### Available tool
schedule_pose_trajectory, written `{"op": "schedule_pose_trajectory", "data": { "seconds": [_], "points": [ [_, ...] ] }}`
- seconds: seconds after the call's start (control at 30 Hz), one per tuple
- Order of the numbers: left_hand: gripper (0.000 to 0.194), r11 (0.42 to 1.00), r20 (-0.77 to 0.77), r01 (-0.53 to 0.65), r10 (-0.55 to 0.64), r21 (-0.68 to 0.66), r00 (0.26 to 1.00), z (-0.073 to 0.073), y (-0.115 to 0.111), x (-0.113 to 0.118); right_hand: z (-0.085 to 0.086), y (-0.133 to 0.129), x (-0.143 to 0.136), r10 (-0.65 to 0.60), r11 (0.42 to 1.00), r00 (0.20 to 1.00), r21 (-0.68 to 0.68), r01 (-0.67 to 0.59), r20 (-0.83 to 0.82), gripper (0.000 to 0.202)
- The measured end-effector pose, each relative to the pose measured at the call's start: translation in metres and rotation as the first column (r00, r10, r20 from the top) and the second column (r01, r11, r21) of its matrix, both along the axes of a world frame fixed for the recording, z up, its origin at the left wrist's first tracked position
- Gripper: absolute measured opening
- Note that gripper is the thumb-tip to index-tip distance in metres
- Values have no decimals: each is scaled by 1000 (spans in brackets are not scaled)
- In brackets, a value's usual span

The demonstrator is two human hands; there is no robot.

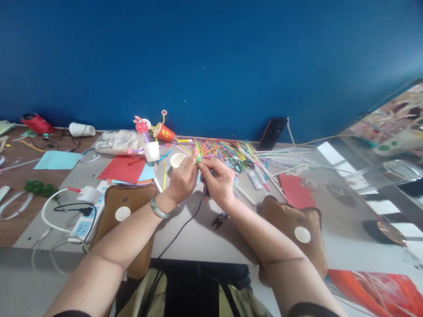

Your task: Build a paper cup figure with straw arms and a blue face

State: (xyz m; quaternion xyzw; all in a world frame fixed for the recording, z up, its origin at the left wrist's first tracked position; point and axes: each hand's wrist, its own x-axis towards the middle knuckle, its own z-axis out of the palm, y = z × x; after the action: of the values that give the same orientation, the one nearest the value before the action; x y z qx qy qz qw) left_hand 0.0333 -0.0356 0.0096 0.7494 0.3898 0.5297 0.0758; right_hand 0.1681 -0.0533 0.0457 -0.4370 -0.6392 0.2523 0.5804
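Note:
My left hand (183, 178) and my right hand (218, 179) meet above the middle of the table, fingertips together. Both pinch a small green piece (198, 158), too small to name more exactly. Just behind my left hand stands a white paper cup (177, 160), partly covered by the fingers. Many coloured straw-like sticks (218, 149) lie in a heap beyond my hands. Below my right hand lies a dark-handled pair of pliers or cutters (219, 220). A black cable (181, 231) runs from under my hands toward the table's front edge.
A brown cushion (114, 211) lies under each forearm. At left are a power strip (86, 222), red paper (122, 168) and a white cup (151, 151) holding paper figures. A phone (273, 133) leans on the blue wall (211, 66); scissors (243, 165) lie among the sticks.

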Motion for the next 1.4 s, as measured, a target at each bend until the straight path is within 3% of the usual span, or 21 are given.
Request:
{"op": "schedule_pose_trajectory", "data": {
  "seconds": [0.17,0.33,0.4,0.5,0.6,0.73,0.83,0.93,1.03,1.1,1.2,1.27,1.33,1.4],
  "points": [
    [50,998,19,53,-54,44,998,4,-6,-1,1,1,0,20,998,993,-64,-28,-120,15],
    [43,978,259,176,-142,-114,955,12,-4,-1,4,3,2,91,982,972,-144,-124,-217,25],
    [36,945,399,267,-175,-188,900,15,-1,0,8,5,4,111,971,962,-177,-158,-251,26],
    [29,845,618,458,-210,-275,757,18,4,0,12,9,7,128,954,948,-225,-198,-292,27],
    [28,769,715,545,-171,-333,678,20,7,-1,13,11,9,135,939,941,-264,-222,-310,30],
    [26,800,703,488,-121,-349,700,18,5,0,10,11,9,154,924,932,-286,-254,-329,31],
    [22,883,634,375,-122,-283,764,14,4,1,8,9,7,180,931,928,-248,-268,-327,28],
    [12,988,456,146,-110,-45,883,11,4,0,8,5,4,176,952,941,-195,-238,-288,25],
    [9,982,252,5,-53,190,966,13,1,-2,7,-1,1,138,971,960,-160,-180,-242,26],
    [15,969,148,-31,-6,246,989,15,-4,-4,7,-4,0,119,976,965,-150,-156,-232,28],
    [25,968,71,-31,13,250,997,18,-9,-5,8,-4,1,116,982,966,-117,-146,-231,29],
    [26,977,109,3,-26,211,994,19,-9,-4,10,-1,4,131,983,964,-99,-157,-233,28],
    [20,991,244,74,-99,111,965,18,-7,-1,13,3,9,165,975,959,-109,-194,-231,27],
    [17,975,449,213,-165,-57,878,18,-3,1,16,8,13,200,965,957,-129,-230,-211,29]
  ]
}}
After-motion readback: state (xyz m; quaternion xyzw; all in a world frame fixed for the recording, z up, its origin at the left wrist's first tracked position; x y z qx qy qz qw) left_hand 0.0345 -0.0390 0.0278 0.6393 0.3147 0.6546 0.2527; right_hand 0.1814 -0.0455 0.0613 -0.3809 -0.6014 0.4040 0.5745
